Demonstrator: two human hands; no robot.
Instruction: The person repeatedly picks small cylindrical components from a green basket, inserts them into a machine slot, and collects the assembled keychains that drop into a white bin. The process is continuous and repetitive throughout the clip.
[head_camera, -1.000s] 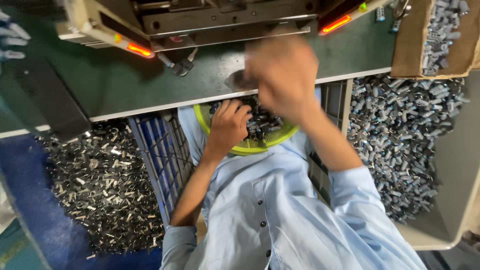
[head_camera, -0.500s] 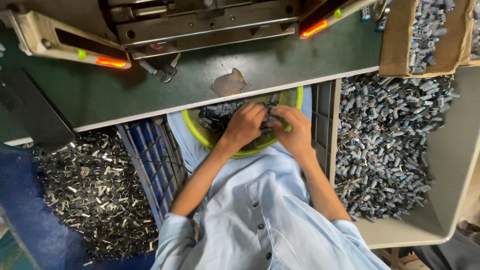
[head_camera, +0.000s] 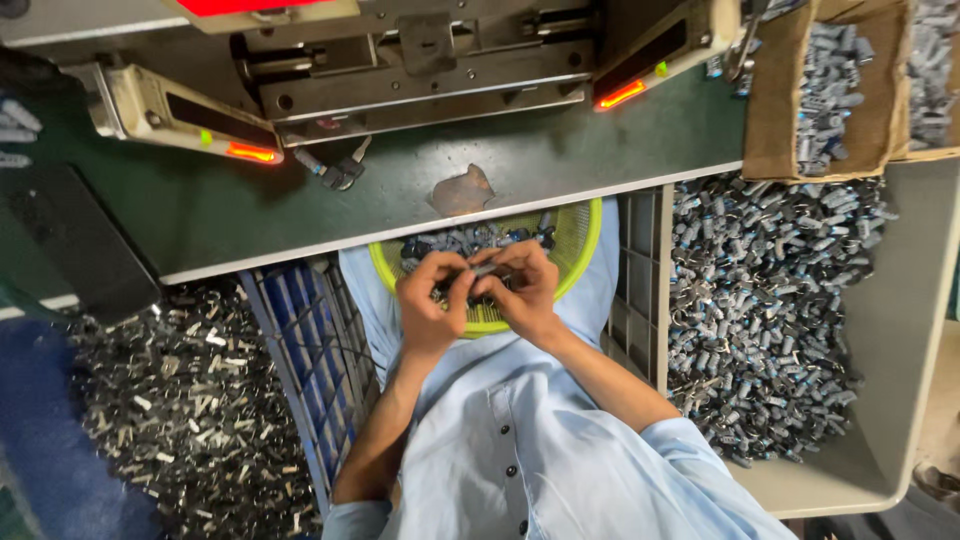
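Left hand: pinched on a small part.
Right hand: pinching its other end.
Part: lay crosswise over the basket.

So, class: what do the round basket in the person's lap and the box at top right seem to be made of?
Basket: probably plastic, going by its bright yellow-green colour, smooth rim and fine moulded mesh. Box: looks like cardboard, matt brown with bent, soft-edged walls. Both hands hold a small part over the basket; its material is too small to tell.
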